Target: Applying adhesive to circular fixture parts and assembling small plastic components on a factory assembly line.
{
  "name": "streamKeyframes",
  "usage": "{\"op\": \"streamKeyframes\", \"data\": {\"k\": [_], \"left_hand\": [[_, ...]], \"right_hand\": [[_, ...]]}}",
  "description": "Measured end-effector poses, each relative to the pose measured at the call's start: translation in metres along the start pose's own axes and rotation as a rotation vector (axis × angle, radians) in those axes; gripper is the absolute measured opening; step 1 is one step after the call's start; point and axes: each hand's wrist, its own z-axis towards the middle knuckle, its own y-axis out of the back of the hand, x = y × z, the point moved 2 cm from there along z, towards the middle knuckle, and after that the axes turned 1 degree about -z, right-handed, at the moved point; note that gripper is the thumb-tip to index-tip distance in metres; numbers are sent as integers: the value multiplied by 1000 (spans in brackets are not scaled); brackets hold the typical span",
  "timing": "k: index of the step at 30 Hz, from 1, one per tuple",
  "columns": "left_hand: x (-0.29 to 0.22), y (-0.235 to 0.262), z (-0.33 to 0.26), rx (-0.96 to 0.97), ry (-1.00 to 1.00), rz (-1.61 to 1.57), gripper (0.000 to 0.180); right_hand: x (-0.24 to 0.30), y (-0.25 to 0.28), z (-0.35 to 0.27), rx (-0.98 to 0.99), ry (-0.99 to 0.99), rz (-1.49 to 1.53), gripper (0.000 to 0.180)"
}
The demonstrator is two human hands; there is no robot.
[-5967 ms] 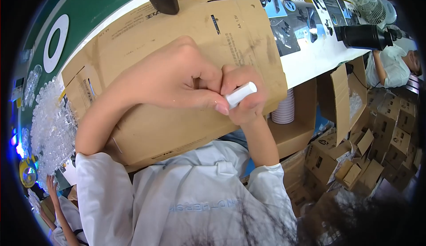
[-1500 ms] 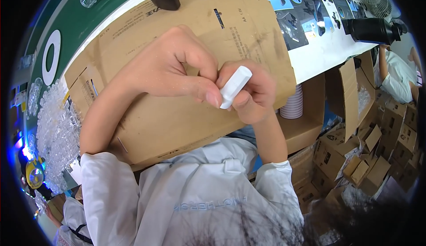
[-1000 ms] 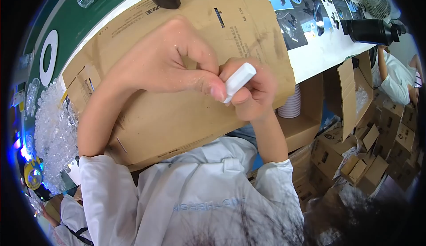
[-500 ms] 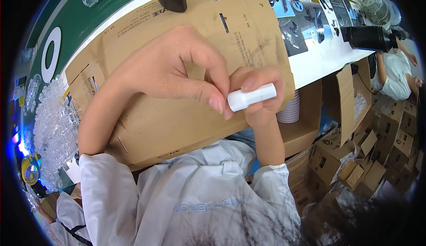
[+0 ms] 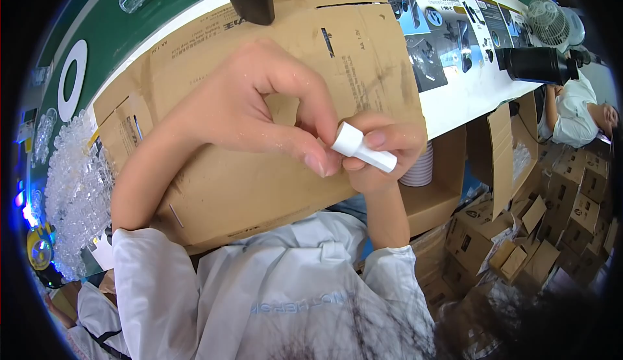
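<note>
A small white plastic tube [image 5: 365, 149] with a wider round end is held between the thumb and fingers of my right hand [image 5: 389, 146]. Its wide end points up and left, its narrow end down and right. My left hand [image 5: 276, 103] curves in from the left, thumb and index finger bent close together right beside the wide end. Whatever those fingertips pinch, if anything, is hidden. Both hands are above a flat sheet of brown cardboard [image 5: 259, 198] spread over the table.
A black bottle [image 5: 250, 0] stands at the cardboard's far edge; another black bottle [image 5: 538, 64] lies right. Clear plastic pieces [image 5: 71, 191] are heaped left near a white ring [image 5: 72, 81]. Printed sheets [image 5: 448, 35] lie far right. Stacked cups [image 5: 418, 168] and open cartons [image 5: 500, 236] are right.
The white tube has turned in my right hand: its wide end now tips upward and its narrow end downward. My left fingertips have stayed close to the wide end.
</note>
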Motion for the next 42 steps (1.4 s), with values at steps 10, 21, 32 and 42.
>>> {"op": "streamKeyframes", "data": {"k": [10,21,32,42], "left_hand": [[9,-5,-1,-86,-46,58,30],[11,-4,-1,-82,-31,43,29],[6,-13,1,-144,-70,104,21],[5,-9,7,-111,-164,165,21]], "right_hand": [[-4,4,-12,-4,40,-312,36],[-2,-3,-10,-5,139,-310,31],[7,1,-10,129,195,-451,57],[8,3,-10,125,141,-289,60]]}}
